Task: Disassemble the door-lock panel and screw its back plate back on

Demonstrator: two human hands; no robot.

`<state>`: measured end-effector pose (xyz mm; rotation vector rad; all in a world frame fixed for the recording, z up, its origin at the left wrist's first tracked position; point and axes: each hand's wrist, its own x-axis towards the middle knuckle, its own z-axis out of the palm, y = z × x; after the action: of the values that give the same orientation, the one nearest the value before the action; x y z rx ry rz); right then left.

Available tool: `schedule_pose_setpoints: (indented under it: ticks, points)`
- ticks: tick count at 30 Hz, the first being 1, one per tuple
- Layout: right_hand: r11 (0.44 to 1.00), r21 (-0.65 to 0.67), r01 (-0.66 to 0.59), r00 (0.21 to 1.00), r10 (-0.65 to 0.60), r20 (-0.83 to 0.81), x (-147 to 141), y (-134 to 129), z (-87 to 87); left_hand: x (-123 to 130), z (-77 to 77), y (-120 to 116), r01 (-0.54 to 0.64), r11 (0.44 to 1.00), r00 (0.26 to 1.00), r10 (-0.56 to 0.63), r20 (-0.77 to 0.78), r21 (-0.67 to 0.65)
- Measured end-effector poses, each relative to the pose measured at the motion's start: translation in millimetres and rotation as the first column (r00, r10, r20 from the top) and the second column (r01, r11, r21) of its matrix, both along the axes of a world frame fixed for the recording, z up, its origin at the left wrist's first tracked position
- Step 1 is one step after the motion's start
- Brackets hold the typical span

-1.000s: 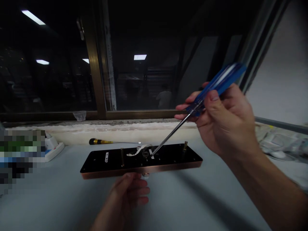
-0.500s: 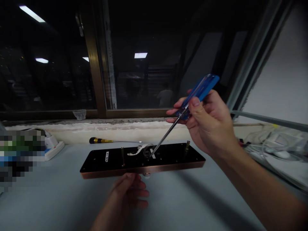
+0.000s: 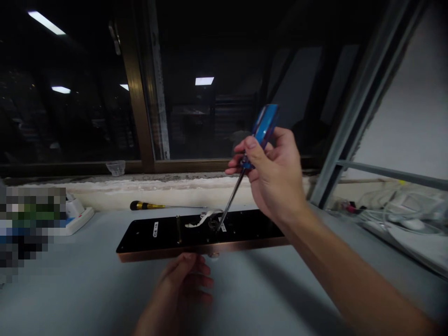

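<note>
A long black panel (image 3: 147,242) with a copper-coloured rim, which looks like a door lock plate, lies back side up on the table. It bears a white label, a brass post (image 3: 178,228) and a white ribbon cable (image 3: 203,219). My right hand (image 3: 275,168) grips a blue-handled screwdriver (image 3: 265,123) above it. The shaft slants down to the left, its tip at the panel's middle near a small round opening. My left hand (image 3: 185,280) rests by the panel's front edge, fingers apart and loosely bent, with nothing visible in them. My right forearm hides the panel's right end.
Behind the panel lies a second screwdriver (image 3: 149,205) with a yellow and black handle. A white power strip (image 3: 80,219) stands at the left, and a clear plastic cup (image 3: 116,167) on the windowsill. Tangled white cables (image 3: 402,219) lie at the right beside a metal frame (image 3: 353,126).
My right hand has swung left with the screwdriver, so its handle stands steeper while the tip stays near the same spot. My left hand and the panel have hardly moved.
</note>
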<state>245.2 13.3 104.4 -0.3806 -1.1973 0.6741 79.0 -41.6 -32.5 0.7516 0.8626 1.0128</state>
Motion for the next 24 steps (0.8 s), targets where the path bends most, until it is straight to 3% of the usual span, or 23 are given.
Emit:
schedule_pose_setpoints:
  ticks: [4, 8, 11, 18, 24]
  points:
    - [1.000, 0.011, 0.002, 0.999, -0.002, -0.038, -23.8, 14.1, 3.7, -1.5, 4.3, -0.5, 0.007, 1.000, 1.000, -0.007, -0.007, 0.001]
    - [0.992, -0.093, -0.084, 0.996, 0.081, -0.033, -36.5, 20.2, 8.0, -1.6, 6.2, -1.9, 0.014, 1.000, 1.000, -0.014, 0.003, 0.018]
    - [0.974, -0.149, -0.173, 0.983, 0.180, 0.035, -34.3, 22.0, 9.6, -1.2, 8.7, -4.2, 0.001, 1.000, 1.000, -0.001, -0.003, 0.015]
    - [0.959, -0.094, -0.266, 0.954, 0.276, 0.118, -27.4, 20.8, 8.9, -2.1, 17.9, -9.7, 0.047, 0.997, 0.995, -0.041, -0.093, 0.064]
    - [0.895, -0.111, -0.433, 0.870, 0.447, 0.209, -22.4, 19.3, 10.4, -2.3, 14.9, -6.4, 0.017, 0.996, 0.991, -0.005, -0.136, 0.091]
